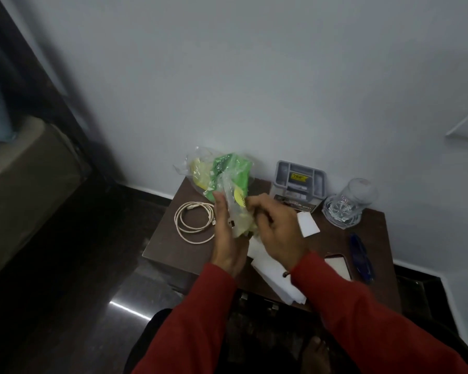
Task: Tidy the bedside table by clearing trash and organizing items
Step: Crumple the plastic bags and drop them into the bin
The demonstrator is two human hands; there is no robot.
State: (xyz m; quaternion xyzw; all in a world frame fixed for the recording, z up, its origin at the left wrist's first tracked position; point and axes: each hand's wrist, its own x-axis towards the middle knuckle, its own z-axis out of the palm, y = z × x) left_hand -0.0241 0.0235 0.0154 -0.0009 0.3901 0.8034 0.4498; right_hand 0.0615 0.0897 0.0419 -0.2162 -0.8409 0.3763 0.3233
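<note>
Closest to me are my two red sleeves [349,314], reaching up from the bottom edge and converging over the dark wooden bedside table [173,252]. My left hand [227,238] stands on edge, palm turned inward and fingers extended upward, pressed flat against the left side of a crumpled clear plastic wrapper [222,179] with green and yellow print. My right hand [276,228] comes in from the other side, knuckles up and fingers curled, pinching the wrapper's lower part, so the trash is held between both hands, lifted above the middle of the tabletop with its loose upper end fanning out toward the wall. On the table to the left of the hands lies a coiled white cable [193,221], flat and apart from them. Behind my right hand a grey organizer tray [299,182] stands against the wall, and just beside it on the right is a clear plastic bottle [347,203]. White papers [274,276] lie partly beneath my right wrist, reaching the table's front edge. A blue pen [361,257] rests near the right edge, close to a small white card [338,267].
</note>
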